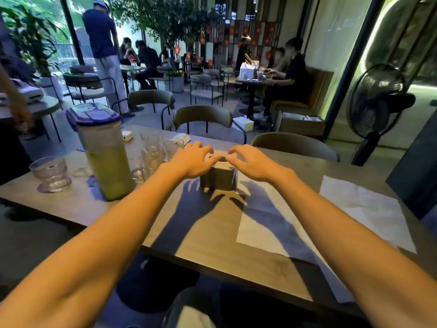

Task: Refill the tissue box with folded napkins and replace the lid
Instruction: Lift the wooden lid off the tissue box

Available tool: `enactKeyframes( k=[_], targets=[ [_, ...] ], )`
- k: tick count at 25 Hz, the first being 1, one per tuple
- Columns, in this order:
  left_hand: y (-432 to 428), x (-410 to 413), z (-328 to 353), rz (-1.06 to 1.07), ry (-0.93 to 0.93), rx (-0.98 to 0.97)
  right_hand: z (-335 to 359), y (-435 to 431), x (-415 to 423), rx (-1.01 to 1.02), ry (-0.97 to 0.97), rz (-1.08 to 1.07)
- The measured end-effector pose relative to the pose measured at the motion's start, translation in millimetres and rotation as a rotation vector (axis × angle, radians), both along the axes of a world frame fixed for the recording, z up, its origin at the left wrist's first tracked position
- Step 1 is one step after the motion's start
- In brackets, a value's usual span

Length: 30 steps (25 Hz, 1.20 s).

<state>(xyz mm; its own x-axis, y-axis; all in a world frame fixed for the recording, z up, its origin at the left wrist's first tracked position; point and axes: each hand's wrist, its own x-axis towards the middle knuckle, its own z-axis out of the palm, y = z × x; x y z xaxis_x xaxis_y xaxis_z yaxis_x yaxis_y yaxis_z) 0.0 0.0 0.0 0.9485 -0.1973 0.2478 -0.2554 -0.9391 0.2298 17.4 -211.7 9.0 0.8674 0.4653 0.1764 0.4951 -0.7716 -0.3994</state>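
From where I watch, both forearms run up from the bottom corners and meet over the middle of the table (212, 252). Nearest me lies a spread of white napkins (272, 223), flat on the wood under and right of my right forearm, with a second sheet (361, 209) farther right.

The box (218, 178) stands dead ahead, just beyond the near napkin's far left corner, upright, a small dark square-sided thing with no clear long axis that I can read; it looks taller than it is wide. It sits between the two hands, so neither arm is meaningfully nearer. I judge the coming move turns on that: the box is centred, and both hands work straight down onto its top.

My left hand (192, 160) arches over the box's left upper edge, fingers curled, thumb and forefinger pinched toward the middle. My right hand (254, 163) mirrors it from the right, fingers likewise bent, tips nearly meeting the left's. Both are half-closed on something pale at the box's mouth; whether that is a folded napkin or the lid I cannot tell, as the fingers hide it.

Beyond and left stand clear glasses (151, 155), a tall lidded jug (104, 152), and another glass (50, 174) nearer the left edge.
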Motion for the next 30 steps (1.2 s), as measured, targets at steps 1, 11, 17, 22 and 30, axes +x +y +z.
enactKeyframes(
  k=[1,11,17,22,30],
  targets=[
    [3,2,-6,0.021,0.037,0.072,-5,8,6,-0.039,-0.004,0.014],
    [16,38,-47,-0.023,0.117,0.165,-32,42,47,-0.286,-0.019,0.035],
    [13,51,-54,-0.1,0.165,0.028,-27,39,57,-0.31,0.053,0.103],
    [14,47,-51,-0.127,0.206,-0.069,-9,38,57,-0.396,0.168,0.212],
    [12,48,-41,-0.229,0.256,-0.243,-2,38,58,-0.317,0.346,0.211]
  ],
)
